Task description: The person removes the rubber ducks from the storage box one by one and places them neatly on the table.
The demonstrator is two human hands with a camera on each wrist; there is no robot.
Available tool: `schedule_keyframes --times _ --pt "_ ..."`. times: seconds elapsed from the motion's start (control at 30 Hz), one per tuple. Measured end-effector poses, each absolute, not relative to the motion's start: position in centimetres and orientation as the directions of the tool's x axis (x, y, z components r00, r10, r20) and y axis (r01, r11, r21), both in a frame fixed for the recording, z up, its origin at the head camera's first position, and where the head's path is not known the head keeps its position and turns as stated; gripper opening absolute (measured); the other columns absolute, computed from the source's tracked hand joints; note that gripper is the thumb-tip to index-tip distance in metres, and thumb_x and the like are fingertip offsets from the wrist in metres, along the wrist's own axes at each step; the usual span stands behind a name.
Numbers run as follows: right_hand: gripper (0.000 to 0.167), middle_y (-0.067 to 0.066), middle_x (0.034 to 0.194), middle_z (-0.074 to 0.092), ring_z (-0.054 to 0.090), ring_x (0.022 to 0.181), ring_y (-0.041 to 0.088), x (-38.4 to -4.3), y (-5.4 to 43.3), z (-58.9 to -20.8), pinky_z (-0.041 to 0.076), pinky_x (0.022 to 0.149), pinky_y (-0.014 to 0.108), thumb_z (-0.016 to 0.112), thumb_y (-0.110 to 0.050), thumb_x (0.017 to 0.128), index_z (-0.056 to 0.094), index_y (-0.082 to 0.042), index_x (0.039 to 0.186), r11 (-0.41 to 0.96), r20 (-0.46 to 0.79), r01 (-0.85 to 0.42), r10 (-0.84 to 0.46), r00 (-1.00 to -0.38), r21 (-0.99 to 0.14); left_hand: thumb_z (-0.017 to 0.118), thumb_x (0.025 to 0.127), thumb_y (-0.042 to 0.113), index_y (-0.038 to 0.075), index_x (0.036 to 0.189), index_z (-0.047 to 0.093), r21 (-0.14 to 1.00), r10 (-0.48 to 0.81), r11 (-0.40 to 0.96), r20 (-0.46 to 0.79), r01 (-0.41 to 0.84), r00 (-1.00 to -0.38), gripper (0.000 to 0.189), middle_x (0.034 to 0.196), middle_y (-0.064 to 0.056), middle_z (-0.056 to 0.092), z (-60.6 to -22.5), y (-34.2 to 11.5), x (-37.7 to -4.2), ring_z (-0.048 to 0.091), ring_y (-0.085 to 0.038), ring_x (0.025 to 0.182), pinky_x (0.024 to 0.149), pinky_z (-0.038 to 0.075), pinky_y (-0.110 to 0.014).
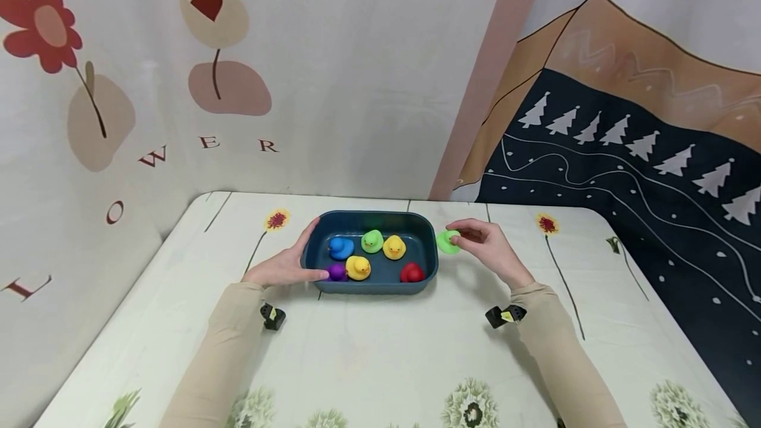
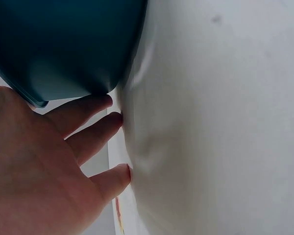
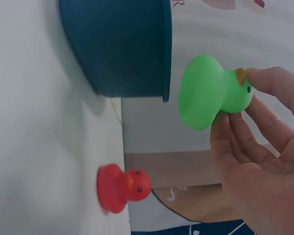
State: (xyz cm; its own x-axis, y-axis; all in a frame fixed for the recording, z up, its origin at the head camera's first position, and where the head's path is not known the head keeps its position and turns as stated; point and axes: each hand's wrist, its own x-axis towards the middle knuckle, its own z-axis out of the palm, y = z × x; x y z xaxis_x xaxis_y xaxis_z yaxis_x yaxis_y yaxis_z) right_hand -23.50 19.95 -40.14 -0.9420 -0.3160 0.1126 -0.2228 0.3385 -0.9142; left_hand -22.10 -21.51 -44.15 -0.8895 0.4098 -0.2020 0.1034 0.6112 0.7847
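One hand, the right, pinches a bright green toy duck just beside a rounded, dark blue plastic tub. The left hand, fingers spread, touches the tub's end. Six coloured toy ducks sit inside.

One tub holds six ducks: two yellow, one green, one blue, one purple, one red. Outside it, right, are one green duck and one red duck, eight altogether.
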Motion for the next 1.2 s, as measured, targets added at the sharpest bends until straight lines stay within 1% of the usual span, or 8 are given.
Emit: schedule_keyframes --times 0.2,0.4,0.63,0.8,0.9,1.0,1.2 --pt "0.03 0.016 0.118 0.063 0.062 0.103 0.025 -23.6 20.8 -40.4 0.049 0.087 0.02 0.067 -0.012 0.093 0.065 0.0 0.12 0.365 0.113 -0.224 -0.3 -0.947 -0.904 0.074 0.081 0.05 0.029 0.154 -0.014 0.78 0.414 0.615 -0.197 0.114 -0.889 0.116 0.155 -0.028 0.013 -44.0 -21.6 -22.1 0.027 -0.056 0.132 0.099 0.027 -0.071" --pt "0.029 0.018 0.12 0.063 0.063 0.102 0.021 -23.7 21.7 -40.9 0.049 0.085 0.019 0.066 -0.008 0.092 0.064 0.004 0.119 0.355 0.118 -0.223 -0.293 -0.949 -0.908 0.074 0.081 0.048 0.03 0.154 -0.013 0.789 0.417 0.604 -0.197 0.108 -0.887 0.115 0.156 -0.027 0.011 -44.1 -21.5 -22.1 0.026 -0.056 0.132 0.1 0.026 -0.071" --pt "0.03 0.018 0.123 0.06 0.06 0.107 0.028 -23.7 23.0 -41.3 0.047 0.086 0.017 0.065 -0.009 0.093 0.064 0.002 0.121 0.414 0.086 -0.194 -0.265 -0.96 -0.89 0.073 0.082 0.047 0.031 0.153 -0.013 0.794 0.414 0.6 -0.205 0.096 -0.887 0.113 0.157 -0.026 0.01 -44.1 -21.5 -22.1 0.024 -0.055 0.134 0.1 0.024 -0.071" --pt "0.03 0.018 0.123 0.06 0.059 0.107 0.029 -23.7 23.9 -41.4 0.047 0.086 0.017 0.065 -0.009 0.093 0.064 0.001 0.121 0.428 0.087 -0.193 -0.257 -0.963 -0.883 0.074 0.082 0.048 0.03 0.153 -0.014 0.794 0.417 0.599 -0.2 0.103 -0.887 0.114 0.157 -0.026 0.008 -44.3 -21.6 -22.2 0.023 -0.056 0.133 0.099 0.024 -0.072" --pt "0.03 0.019 0.122 0.06 0.06 0.106 0.026 -23.8 24.3 -41.5 0.047 0.086 0.016 0.065 -0.009 0.093 0.064 0.002 0.121 0.431 0.101 -0.206 -0.254 -0.962 -0.879 0.073 0.082 0.047 0.03 0.153 -0.014 0.795 0.419 0.598 -0.198 0.105 -0.886 0.114 0.158 -0.025 0.005 -44.3 -21.6 -22.2 0.022 -0.056 0.134 0.099 0.023 -0.072" --pt "0.029 0.019 0.122 0.06 0.061 0.102 0.02 -23.9 24.7 -41.6 0.047 0.085 0.016 0.065 -0.008 0.093 0.065 0.002 0.12 0.432 0.112 -0.213 -0.246 -0.963 -0.877 0.074 0.082 0.047 0.031 0.153 -0.013 0.798 0.416 0.594 -0.2 0.1 -0.887 0.114 0.158 -0.023 0.005 -44.2 -21.6 -22.2 0.021 -0.055 0.135 0.1 0.023 -0.072" --pt "0.028 0.022 0.121 0.061 0.062 0.097 0.008 -24.1 25.4 -41.9 0.048 0.083 0.015 0.064 -0.005 0.093 0.064 0.005 0.119 0.423 0.143 -0.232 -0.23 -0.962 -0.876 0.075 0.081 0.045 0.03 0.154 -0.012 0.799 0.415 0.593 -0.198 0.099 -0.888 0.115 0.158 -0.024 0.007 -44.1 -21.5 -22.1 0.023 -0.055 0.134 0.1 0.023 -0.072"
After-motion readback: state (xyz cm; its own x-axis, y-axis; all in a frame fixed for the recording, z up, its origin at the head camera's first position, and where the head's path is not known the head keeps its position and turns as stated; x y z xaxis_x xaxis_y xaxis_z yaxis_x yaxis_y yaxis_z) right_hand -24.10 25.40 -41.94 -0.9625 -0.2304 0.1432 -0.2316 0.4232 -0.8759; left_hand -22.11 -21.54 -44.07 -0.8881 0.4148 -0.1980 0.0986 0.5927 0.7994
